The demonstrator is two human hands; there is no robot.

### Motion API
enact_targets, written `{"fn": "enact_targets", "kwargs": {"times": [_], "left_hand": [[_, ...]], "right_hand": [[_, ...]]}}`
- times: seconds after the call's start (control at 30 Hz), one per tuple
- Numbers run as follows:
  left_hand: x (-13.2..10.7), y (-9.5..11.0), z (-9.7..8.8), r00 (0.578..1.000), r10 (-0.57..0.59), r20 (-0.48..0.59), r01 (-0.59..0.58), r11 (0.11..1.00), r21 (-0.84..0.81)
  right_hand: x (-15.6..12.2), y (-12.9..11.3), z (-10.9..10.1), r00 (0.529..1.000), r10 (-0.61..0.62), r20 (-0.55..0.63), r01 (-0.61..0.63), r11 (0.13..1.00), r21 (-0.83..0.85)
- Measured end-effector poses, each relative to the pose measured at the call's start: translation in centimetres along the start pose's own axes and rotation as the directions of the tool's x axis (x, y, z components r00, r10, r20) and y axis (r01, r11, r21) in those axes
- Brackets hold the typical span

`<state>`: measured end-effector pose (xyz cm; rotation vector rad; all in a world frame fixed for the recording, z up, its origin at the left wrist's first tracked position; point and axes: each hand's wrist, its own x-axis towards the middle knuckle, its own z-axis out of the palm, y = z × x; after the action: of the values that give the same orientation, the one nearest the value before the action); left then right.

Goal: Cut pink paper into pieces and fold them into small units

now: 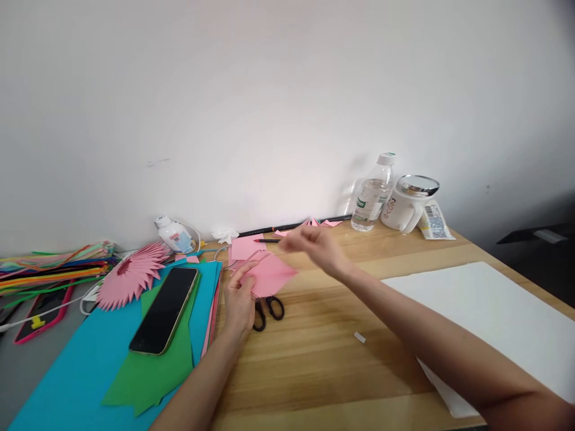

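Observation:
My left hand [241, 299] pinches a sheet of pink paper [275, 276] at its left side, thumb on top. The sheet shows a crease and a pointed right corner, and it is held above the table. My right hand [312, 244] is raised just right of the sheet, apart from it; its curled fingers are smeared by motion. Black-handled scissors [275, 307] lie under the pink sheet, blades hidden. Behind it are more pink paper [246, 246] and a dark pencil or pen [268, 240].
On the left, a phone [165, 311] rests on green paper [157, 376] and blue sheets [90, 365], near a folded pink paper ring [132, 272] and pipe cleaners [58, 266]. A water bottle [372, 194] and lidded mug [406, 206] stand at the wall. White board [489, 323] lies right.

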<state>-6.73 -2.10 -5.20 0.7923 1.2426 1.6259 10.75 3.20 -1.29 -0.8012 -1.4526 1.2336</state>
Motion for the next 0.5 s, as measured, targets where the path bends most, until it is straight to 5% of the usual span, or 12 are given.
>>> {"fn": "enact_targets", "kwargs": {"times": [0.07,0.13,0.27,0.37,0.5], "left_hand": [[0.1,0.1,-0.1,0.999,-0.049,0.015,0.05,0.997,-0.064],[0.3,0.2,-0.2,0.997,-0.07,0.015,0.071,0.991,-0.116],[0.8,-0.3,-0.4,0.996,-0.081,0.031,0.085,0.981,-0.174],[1.0,-0.7,-0.4,0.993,-0.103,0.049,0.111,0.974,-0.198],[1.2,-1.0,-0.4,0.992,-0.109,0.065,0.12,0.971,-0.207]], "right_hand": [[0.5,0.2,-2.4,0.935,0.118,-0.335,-0.063,0.983,0.171],[0.4,0.9,-5.4,0.784,0.287,-0.55,-0.145,0.947,0.288],[-1.5,3.3,-9.8,0.647,0.447,-0.617,-0.279,0.893,0.354],[-4.2,4.4,-9.0,0.641,0.541,-0.543,-0.343,0.836,0.428],[-9.7,4.1,-3.6,0.725,0.576,-0.379,-0.372,0.789,0.488]]}}
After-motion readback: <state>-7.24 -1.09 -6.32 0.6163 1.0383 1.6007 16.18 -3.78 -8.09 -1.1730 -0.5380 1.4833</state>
